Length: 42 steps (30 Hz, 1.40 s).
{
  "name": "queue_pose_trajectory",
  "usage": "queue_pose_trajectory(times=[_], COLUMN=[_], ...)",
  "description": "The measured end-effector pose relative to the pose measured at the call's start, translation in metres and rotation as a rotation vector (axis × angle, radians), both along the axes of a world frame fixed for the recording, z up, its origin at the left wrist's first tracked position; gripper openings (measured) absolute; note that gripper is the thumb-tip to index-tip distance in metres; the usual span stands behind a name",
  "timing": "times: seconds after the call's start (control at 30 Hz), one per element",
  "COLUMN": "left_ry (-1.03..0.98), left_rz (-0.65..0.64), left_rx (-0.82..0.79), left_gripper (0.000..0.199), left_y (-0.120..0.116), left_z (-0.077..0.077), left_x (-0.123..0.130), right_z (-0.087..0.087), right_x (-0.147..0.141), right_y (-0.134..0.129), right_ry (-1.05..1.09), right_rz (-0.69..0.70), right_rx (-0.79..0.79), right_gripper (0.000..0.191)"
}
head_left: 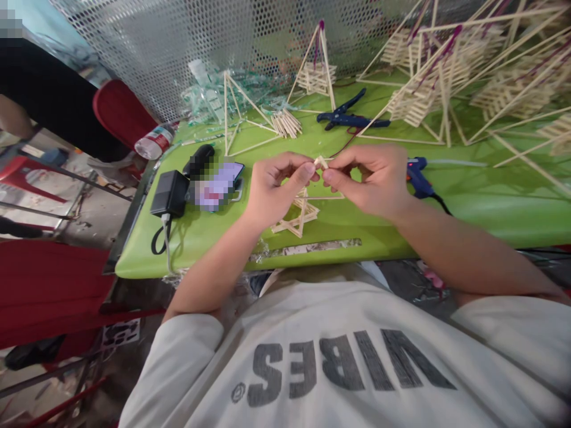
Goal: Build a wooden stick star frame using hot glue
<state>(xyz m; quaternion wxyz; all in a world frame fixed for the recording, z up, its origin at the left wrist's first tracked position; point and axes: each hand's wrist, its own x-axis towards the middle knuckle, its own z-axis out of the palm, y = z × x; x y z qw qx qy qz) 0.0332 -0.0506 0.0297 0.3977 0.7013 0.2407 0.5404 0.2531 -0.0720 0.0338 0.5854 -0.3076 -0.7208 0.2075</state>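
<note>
Over the middle of the green table (486,208), my left hand (279,184) and my right hand (372,178) meet fingertip to fingertip. Both are closed in a pinch on small pale wooden sticks (320,161) that meet at an angle; the fingers hide part of them. Just below my hands lies a star-shaped frame of stacked wooden sticks (302,221), partly covered by my left hand. A blue glue gun (418,178) rests just right of my right hand, partly hidden by it. Beyond my hands lie blue-handled cutters (341,114) and a bundle of short sticks (286,123).
Several stick pyramids with stacked lattices (413,104) crowd the back right. A bare stick frame (227,113) stands back left, near a clear bottle (207,92). A phone (220,185) and a black power bank (169,193) with a cable lie left. A perforated metal panel (156,50) rises behind.
</note>
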Motion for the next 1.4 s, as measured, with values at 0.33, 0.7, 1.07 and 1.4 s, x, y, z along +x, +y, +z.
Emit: queue_pose_trajectory(times=[0.33,0.7,1.07,1.4], left_ry=[0.023,0.058,0.067,0.054], left_rz=[0.024,0.047,0.044,0.037], left_rx=[0.033,0.039,0.059,0.073], left_gripper=[0.039,0.032,0.037,0.037], left_y=[-0.0006,0.0014,0.0022,0.0050], left_z=[0.0010,-0.0025,-0.0026,-0.0061], left_x=[-0.0010,-0.0029,-0.0017,-0.0005], right_z=[0.0048,0.0043,0.0050,0.0038], right_x=[0.0017,0.0034,0.0019,0.0027], right_y=[-0.0025,-0.0020,-0.0025,-0.0015], right_ry=[-0.033,-0.053,-0.051,-0.053], right_rz=[0.017,0.024,0.025,0.031], right_rx=[-0.090,-0.093,-0.125,-0.125], right_gripper=[0.033,0.024,0.032,0.033])
